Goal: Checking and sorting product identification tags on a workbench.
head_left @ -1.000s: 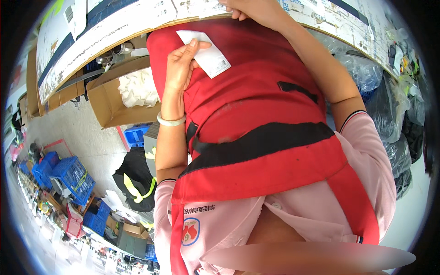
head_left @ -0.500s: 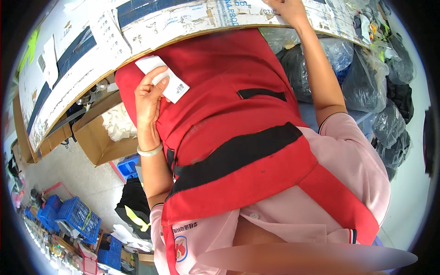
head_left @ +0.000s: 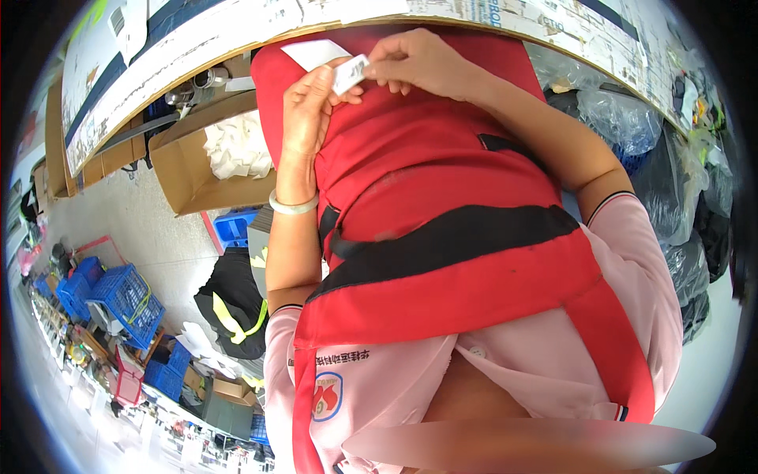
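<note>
White labels, a blank-looking strip (head_left: 314,54) and a small printed label (head_left: 348,77) in front of it, are held over my red apron (head_left: 410,142). My left hand (head_left: 309,107) is closed on them, its thumb pressed on top. From the other side my right hand (head_left: 418,63) pinches the printed label's right edge between thumb and fingertips. Whether strip and label are one folded piece, I cannot tell. Both hands hang just short of the table edge.
A worn white tabletop (head_left: 260,20) runs across the far side. Under it at left stands a cardboard box (head_left: 178,170) with crumpled white paper (head_left: 239,146). Blue crates (head_left: 130,304) stand on the floor at lower left. Plastic bags (head_left: 663,189) are piled at right.
My right hand has come off the tabletop and moved left to the label in my left hand. The paper has shifted up and right, and its printed end is now folded or separated.
</note>
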Demonstrator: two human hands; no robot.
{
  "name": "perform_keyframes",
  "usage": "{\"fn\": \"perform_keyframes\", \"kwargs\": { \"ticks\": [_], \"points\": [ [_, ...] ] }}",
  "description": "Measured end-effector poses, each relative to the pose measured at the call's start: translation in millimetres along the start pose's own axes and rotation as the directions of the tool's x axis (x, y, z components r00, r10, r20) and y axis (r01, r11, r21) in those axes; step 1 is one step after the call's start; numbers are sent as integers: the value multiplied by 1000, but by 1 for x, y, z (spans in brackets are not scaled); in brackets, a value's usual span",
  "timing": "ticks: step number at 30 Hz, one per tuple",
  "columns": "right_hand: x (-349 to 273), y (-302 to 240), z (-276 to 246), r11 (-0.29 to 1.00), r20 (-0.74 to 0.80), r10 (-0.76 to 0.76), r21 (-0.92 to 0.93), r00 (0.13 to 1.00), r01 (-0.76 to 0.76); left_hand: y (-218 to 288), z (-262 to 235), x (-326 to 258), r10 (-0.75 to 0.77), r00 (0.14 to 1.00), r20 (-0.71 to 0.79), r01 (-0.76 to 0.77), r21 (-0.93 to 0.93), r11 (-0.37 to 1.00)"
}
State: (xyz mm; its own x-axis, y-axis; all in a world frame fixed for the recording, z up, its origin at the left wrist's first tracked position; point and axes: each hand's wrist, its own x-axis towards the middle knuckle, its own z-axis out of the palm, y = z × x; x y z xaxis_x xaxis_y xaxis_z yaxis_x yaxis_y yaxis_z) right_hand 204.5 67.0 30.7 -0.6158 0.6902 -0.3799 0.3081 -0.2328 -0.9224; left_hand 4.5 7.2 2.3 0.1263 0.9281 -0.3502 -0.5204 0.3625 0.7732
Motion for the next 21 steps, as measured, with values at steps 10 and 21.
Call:
{"fn": "perform_keyframes", "kwargs": {
  "ticks": [10, 21],
  "points": [
    [12, -1, 1, 917, -107, -350, -242, 931, 317, -5, -7, 1, 27, 999, 24, -32, 212, 977],
    [27, -38, -58, 996, -316, -74, -72, 946, 54, 2, -5, 2, -13, 1000, 4, 13, 116, 993]
  ]
}}
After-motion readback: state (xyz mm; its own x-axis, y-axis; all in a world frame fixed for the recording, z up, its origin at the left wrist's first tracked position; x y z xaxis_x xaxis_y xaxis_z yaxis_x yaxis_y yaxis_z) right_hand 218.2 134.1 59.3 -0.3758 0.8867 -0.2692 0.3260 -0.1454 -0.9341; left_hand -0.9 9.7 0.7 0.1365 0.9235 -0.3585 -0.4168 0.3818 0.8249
